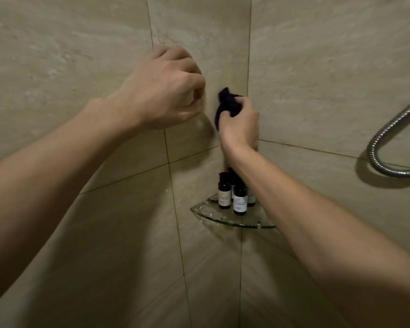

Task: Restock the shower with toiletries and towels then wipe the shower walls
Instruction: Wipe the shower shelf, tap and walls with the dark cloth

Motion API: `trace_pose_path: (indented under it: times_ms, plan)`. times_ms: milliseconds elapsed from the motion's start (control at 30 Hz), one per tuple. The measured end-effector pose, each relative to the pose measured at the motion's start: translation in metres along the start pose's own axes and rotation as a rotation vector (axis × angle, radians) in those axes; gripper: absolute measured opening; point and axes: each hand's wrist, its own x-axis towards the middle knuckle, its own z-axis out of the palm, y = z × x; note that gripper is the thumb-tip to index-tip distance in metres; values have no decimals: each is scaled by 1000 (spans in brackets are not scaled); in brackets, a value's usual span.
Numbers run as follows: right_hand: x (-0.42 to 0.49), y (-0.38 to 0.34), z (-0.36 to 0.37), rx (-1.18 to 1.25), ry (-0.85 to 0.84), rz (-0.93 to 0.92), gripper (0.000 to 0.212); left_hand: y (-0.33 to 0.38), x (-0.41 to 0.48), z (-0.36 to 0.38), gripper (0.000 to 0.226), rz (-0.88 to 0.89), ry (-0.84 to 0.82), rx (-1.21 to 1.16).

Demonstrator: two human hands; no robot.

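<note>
My right hand grips a bunched dark cloth and presses it against the beige tiled wall close to the shower's corner. My left hand hovers just left of the cloth with its fingers curled in; nothing shows inside it. Below the hands, several small dark toiletry bottles with white labels stand upright on a glass corner shelf. My right forearm hides part of the shelf and the bottles at the back.
A chrome shower hose loops down the right-hand wall. Beige tiles with dark grout lines cover both walls, which meet at the corner behind the shelf.
</note>
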Motion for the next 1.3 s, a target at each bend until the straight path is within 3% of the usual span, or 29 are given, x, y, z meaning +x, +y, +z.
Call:
trace_pose_path:
  times_ms: [167, 300, 367, 467, 533, 600, 667, 733, 867, 1033, 1200, 1300]
  plan:
    - [-67, -25, -6, -110, -75, -160, 28, 10, 9, -10, 39, -116, 27, -346]
    - [-126, -38, -4, -137, -230, -123, 23, 17, 15, -19, 35, -66, -54, -341]
    - [-135, -43, -10, 79, -275, -19, 17, 21, 15, -23, 36, -55, -172, -331]
    - [-113, -39, -32, 462, -435, 299, 15, 25, 14, -26, 39, -45, -312, -410]
    - [-86, -31, -48, 452, -504, 473, 24, 27, 11, -32, 49, -77, -330, -466]
    - [-62, -27, -66, 404, -534, 539, 28, 30, 11, -33, 73, -152, -347, -547]
    - [-42, -30, -83, 371, -521, 504, 24, 37, 13, -32, 103, -245, -409, -664]
    - [-28, -37, -98, 316, -519, 431, 20, 47, 19, -28, 114, -282, -468, -799]
    - [-12, -51, -119, 175, -547, 278, 22, 53, 29, -26, 88, -317, -459, -1074]
    - [4, -60, -142, -58, -618, 88, 22, 43, 36, -24, 57, -312, -512, -1217]
    - [6, -60, -149, 125, -711, 177, 28, 28, 34, -25, 44, -368, -412, -1398]
    - [1, -56, -141, 200, -730, 279, 27, 27, 35, -20, 39, -390, -286, -1217]
